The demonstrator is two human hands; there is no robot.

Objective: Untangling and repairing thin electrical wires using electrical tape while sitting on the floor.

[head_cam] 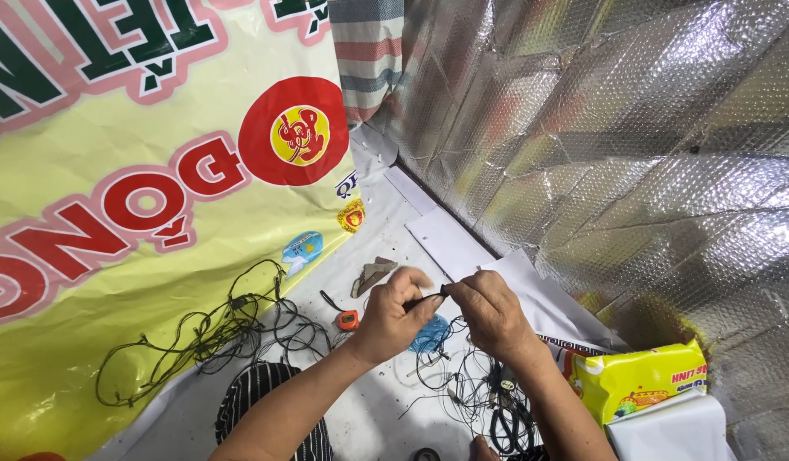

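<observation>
My left hand (393, 314) and my right hand (490, 314) meet over the floor, both pinching a thin black cable (432, 298) between thumb and fingers. The cable's small dark end shows between the two hands. Below the hands lies a tangle of thin black wires (484, 397). A small blue piece (430, 334) lies on the floor just under my left hand. My forearms come in from the bottom edge.
A second bunch of black wires (215, 335) sprawls on the yellow printed banner (113, 213) at left. A small orange-and-black cutter (346, 319) lies near it. A yellow plastic packet (635, 382) sits at right by the silver bubble-foil wall (633, 154). White sheets (450, 243) cover the floor.
</observation>
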